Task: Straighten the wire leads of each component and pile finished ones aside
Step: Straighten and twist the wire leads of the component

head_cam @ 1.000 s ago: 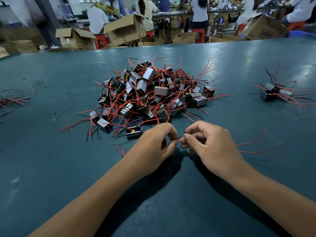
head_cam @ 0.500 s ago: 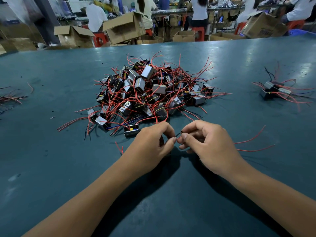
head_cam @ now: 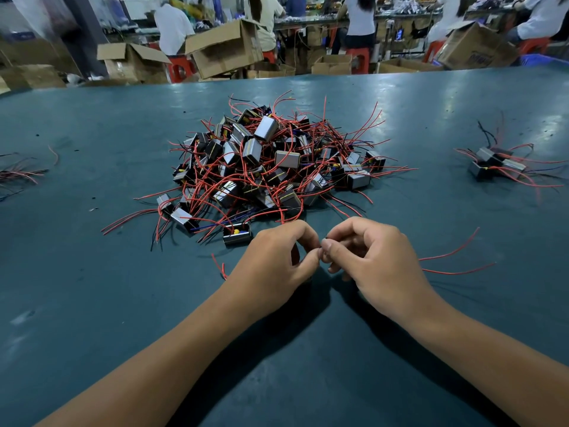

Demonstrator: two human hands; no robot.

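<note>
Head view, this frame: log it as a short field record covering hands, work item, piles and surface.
left hand: fingers curled, pinching a thin lead at the fingertips
right hand: pinching the same lead
red leads: trailing right from under the right hand
component body: hidden by the hands
main pile: tangled, centre of table
small pile: far right
surface: teal table

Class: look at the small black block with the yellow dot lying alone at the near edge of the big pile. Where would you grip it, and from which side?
Grip the block by its two short end faces, coming from above. It lies flat and apart from the pile, its ends bare, while its wires trail off to the left, so a top pinch probably avoids snagging them.
</note>
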